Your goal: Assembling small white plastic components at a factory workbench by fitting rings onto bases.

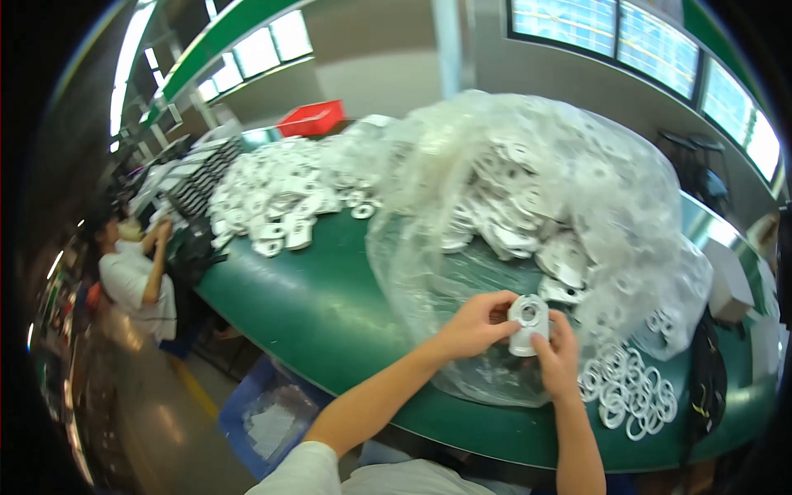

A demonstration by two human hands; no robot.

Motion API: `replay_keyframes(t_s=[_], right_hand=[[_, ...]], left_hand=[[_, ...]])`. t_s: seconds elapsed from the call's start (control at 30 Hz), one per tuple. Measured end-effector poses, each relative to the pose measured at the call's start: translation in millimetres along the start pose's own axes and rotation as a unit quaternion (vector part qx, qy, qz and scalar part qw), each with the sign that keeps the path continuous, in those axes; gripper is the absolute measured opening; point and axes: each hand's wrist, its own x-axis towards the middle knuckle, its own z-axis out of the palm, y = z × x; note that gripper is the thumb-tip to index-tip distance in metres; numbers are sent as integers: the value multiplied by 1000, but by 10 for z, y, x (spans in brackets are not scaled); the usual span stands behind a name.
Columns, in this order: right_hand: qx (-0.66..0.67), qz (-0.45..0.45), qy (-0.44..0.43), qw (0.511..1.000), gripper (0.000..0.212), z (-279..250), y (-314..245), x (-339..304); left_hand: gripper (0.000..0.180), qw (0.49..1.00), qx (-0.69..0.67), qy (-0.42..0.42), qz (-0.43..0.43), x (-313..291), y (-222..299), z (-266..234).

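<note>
Between my two hands is a flat white plastic part (528, 324) with rounded ends and a ring-shaped opening toward its top. My left hand (485, 320) pinches its left edge with thumb and fingers. On the other side my right hand (558, 351) grips it, the thumb lying on its lower face. Just beyond is a large clear plastic bag (412, 272), its mouth toward me, with a heap of similar white parts (511, 219) inside. Right of my right hand lies a loose pile of white rings (631, 388) on the green table (305, 289).
Another heap of white parts (272, 186) covers the far left of the table, with a red bin (312, 118) behind it. A blue bin (239, 421) stands below the near edge. A co-worker (136, 276) is at the left. White boxes (728, 280) sit at the right.
</note>
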Motion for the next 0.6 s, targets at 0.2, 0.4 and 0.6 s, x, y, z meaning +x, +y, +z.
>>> replay_keyframes(t_s=[0.2,0.4,0.6], right_hand=[[-87,-14,-9,996,19,-46,107,2],[-107,-21,13,994,10,59,97,10],[-147,-30,4,989,10,26,202,67]], left_hand=[[30,938,165,303,-32,-548,39,-1177],[38,753,320,574,-42,-979,585,-3097],[47,638,548,538,46,-610,732,-3019]])
